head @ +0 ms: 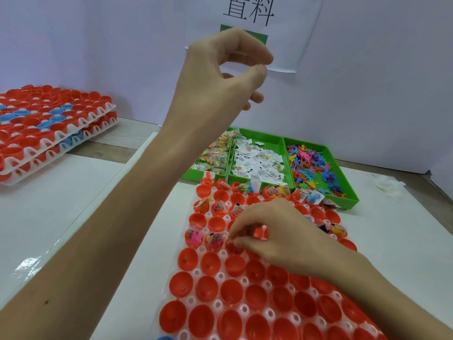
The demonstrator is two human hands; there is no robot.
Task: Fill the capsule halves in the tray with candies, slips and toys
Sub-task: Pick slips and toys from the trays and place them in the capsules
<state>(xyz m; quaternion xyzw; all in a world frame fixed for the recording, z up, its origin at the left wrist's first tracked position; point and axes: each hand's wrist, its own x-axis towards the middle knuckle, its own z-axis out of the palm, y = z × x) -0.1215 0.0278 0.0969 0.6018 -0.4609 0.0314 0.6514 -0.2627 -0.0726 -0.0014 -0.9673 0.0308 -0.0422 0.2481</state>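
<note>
overall, white tabletop [49,204] under tray [243,309], pale wall [122,57]

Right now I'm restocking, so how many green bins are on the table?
3, side by side behind the capsule tray: candy bin at left, partly hidden by the left arm; slip bin in the middle; toy bin at right.
</note>
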